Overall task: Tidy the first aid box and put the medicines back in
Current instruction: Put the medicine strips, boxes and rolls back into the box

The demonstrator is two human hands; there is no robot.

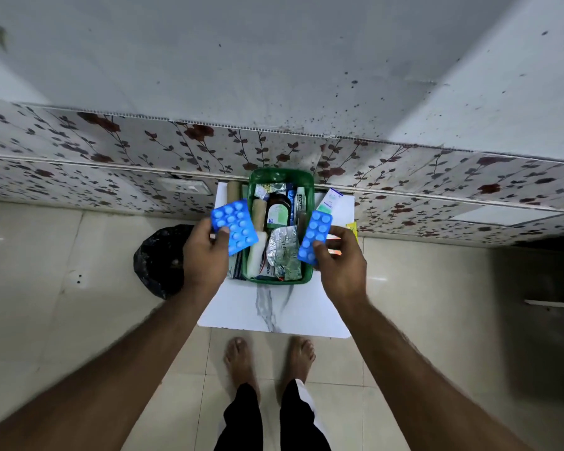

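I hold one blue blister strip in each hand, both of them raised just above the green box (280, 176), which sits on a white bench (274, 307) against the flowered wall. My left hand (205, 255) pinches the wider strip (234, 226) by its near edge, thumb on the bubbled face and the other fingers hidden behind it, over the box's left rim; my right hand (341, 262) closes the same way on the near end of the narrower strip (315, 237), over the box's right rim. I judge both strips very light, thin and springy rather than stiff, the foil backing a little slick, so an edge pinch is enough and squeezing the bubbles could pop tablets out (best avoided). Each strip's long axis runs from near to far, roughly along the length of the box, the left one leaning toward the box at its near end, the right one leaning toward the box at its far end. Inside the box a dark bottle (278, 209) and a crumpled silver strip (282, 247) already fill the middle, so I expect the blue ones to slide in flat or on edge beside them.
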